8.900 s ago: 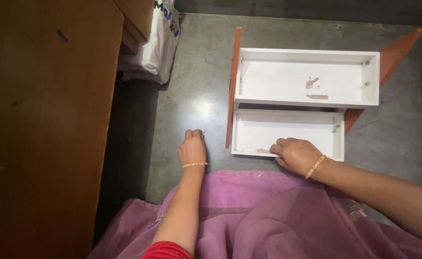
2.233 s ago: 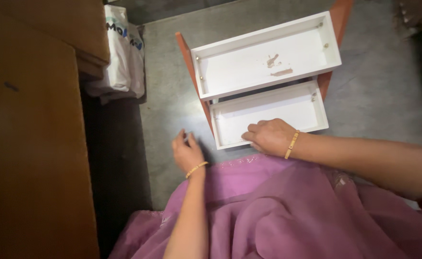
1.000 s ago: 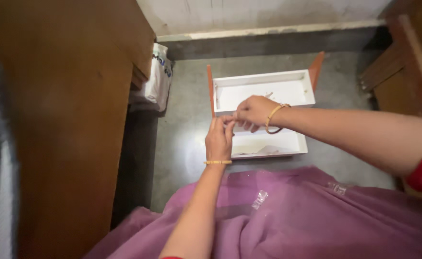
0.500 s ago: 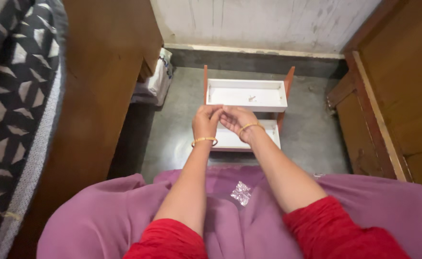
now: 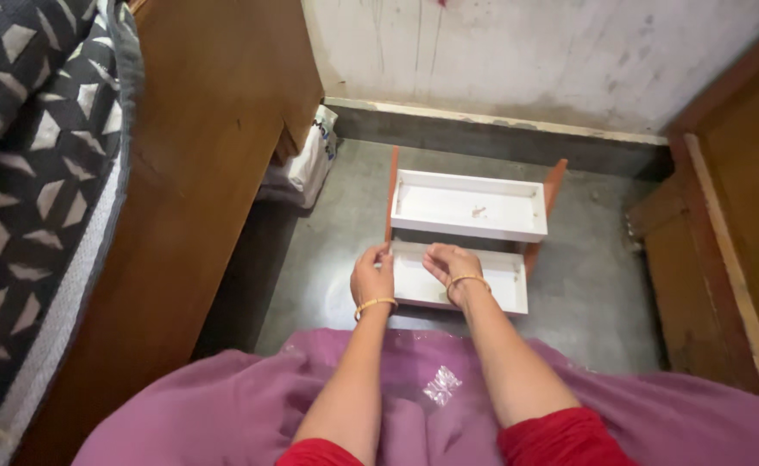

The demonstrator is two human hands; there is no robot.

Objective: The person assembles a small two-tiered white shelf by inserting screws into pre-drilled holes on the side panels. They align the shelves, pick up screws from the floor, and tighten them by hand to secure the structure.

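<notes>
White trays [image 5: 470,207], small bits inside, hands [image 5: 372,278] above

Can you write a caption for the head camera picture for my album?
Two bare hands, left hand and right hand, raised above a white two-tier wooden shelf with orange sides.

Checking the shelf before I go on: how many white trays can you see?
2. The far tray lies on the floor towards the wall; the near tray sits just before it, under both hands. None seems hidden.

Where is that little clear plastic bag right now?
In the head view, the small clear plastic bag lies on the purple cloth over the lap, between the two forearms, nearer the camera than the white trays.
</notes>
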